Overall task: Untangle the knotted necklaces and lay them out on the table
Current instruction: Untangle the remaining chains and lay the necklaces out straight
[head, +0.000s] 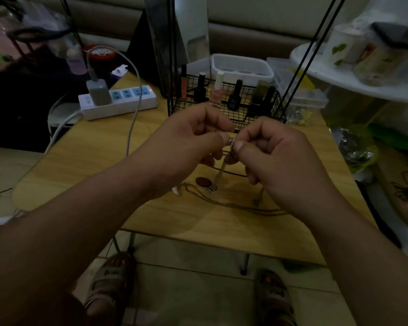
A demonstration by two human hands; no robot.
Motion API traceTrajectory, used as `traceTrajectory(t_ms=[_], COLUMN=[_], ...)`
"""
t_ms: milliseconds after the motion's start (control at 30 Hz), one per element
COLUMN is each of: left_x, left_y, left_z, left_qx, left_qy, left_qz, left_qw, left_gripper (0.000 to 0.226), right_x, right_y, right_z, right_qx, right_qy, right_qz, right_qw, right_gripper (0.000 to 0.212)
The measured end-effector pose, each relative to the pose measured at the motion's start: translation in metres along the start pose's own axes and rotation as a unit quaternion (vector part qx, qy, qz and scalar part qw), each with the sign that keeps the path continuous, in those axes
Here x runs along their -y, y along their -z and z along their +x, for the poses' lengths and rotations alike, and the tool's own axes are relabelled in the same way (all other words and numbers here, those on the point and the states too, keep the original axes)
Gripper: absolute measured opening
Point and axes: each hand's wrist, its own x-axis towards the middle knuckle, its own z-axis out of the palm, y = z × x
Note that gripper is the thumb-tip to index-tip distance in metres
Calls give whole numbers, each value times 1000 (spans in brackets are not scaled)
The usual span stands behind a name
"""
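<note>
Pinching a knot in the thin silvery necklace chain (231, 142) with thumb and fingertips of left hand (193, 135) and right hand (276, 156), close together above the middle of the pale wooden table (104, 165). Trailing down to loose strands and a brown oval pendant (203, 181) nearer the front edge. Mid-untangling, by the look of it; nothing laid out straight yet. Next: tease one loop free with small, gentle pulls, never tightening.

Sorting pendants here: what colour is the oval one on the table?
Reddish brown; the oval pendant shows best in the head view.
</note>
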Motion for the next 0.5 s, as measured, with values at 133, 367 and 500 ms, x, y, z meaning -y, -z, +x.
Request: traceTrajectory(t_ms=[133, 367, 500], left_x=[1, 4, 10], left_y=[0, 3, 0], left_z=[-1, 0, 0], left_qx=[25, 19, 8], left_qy=[-14, -60, -83], left_qz=[48, 132, 179], left_qw=[998, 989, 980], left_gripper=[11, 10, 14], right_x=[-3, -3, -7], right_y=[-1, -1, -3], right_z=[2, 3, 4], right_qx=[-9, -8, -10], right_qy=[-6, 3, -6], right_qz=[22, 15, 10], right_qw=[1000, 1000, 1000], right_gripper=[8, 8, 8])
